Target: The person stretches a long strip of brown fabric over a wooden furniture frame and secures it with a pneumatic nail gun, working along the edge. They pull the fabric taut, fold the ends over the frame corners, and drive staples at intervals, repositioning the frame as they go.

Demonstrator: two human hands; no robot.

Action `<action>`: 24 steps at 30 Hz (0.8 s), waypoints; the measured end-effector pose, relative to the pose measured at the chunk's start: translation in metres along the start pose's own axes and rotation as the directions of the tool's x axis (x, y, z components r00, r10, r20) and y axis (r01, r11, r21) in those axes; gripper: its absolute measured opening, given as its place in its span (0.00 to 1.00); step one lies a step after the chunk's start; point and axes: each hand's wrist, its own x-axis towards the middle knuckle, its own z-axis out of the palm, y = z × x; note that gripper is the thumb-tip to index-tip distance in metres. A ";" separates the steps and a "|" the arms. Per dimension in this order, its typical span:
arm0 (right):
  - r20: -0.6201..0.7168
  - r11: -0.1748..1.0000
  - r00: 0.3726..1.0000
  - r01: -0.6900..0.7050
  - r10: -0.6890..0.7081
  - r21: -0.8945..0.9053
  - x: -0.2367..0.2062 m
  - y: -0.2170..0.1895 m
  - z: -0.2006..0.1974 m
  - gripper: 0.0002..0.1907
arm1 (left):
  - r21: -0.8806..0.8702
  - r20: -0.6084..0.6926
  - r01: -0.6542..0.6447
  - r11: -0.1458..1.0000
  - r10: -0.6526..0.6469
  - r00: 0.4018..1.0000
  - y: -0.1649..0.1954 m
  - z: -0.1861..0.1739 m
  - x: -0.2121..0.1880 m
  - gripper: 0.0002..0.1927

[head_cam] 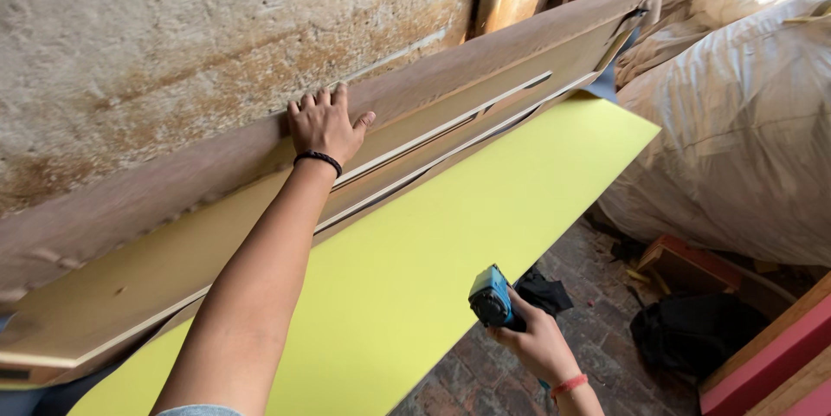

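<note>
Two hands busy: my left hand [325, 124] flat, open on brown board [450, 96], long axis near-left to far-right; right hand [538, 345] grips blue tool [492, 297], nearer, below yellow panel [450, 243].

1. The scene is bright, lit by soft daylight; the light seems to come from above and to the right, though no source is in view.
2. The yellow-green panel [450, 243] is the brightest surface, evenly lit with no hot glare.
3. The white sacks [744, 122] at the upper right carry a mild sheen along their folds.
4. Shadows are soft: a thin one runs under the brown boards [450, 122], and the floor [606, 277] beneath the panel's far end is dim.
5. The dark bag [692, 329] on the floor loses detail in shade.
6. Focus is sharp on the left hand [325, 126]; the right hand [537, 342] and the blue tool [492, 297] are slightly soft.
7. Straight edges bow a little towards the corners, a wide-angle effect.
</note>
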 end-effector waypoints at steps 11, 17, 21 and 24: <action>0.210 0.976 0.968 -0.098 0.139 -0.194 0.099 0.058 -0.107 0.49 | 0.101 0.193 0.027 0.994 -0.046 0.980 0.137 0.039 0.098 0.42; 0.294 0.946 0.949 -0.011 0.112 -0.324 0.215 0.083 -0.146 0.54 | 0.084 0.304 0.089 0.993 -0.110 0.946 0.210 0.067 0.169 0.43; 0.271 0.882 0.943 -0.048 0.195 -0.469 0.292 0.094 -0.174 0.55 | 0.117 0.266 0.046 0.992 -0.076 0.961 0.259 0.097 0.216 0.46; 0.250 0.813 0.939 -0.049 0.235 -0.580 0.338 0.111 -0.190 0.55 | 0.138 0.231 0.060 0.989 -0.091 0.969 0.271 0.120 0.235 0.44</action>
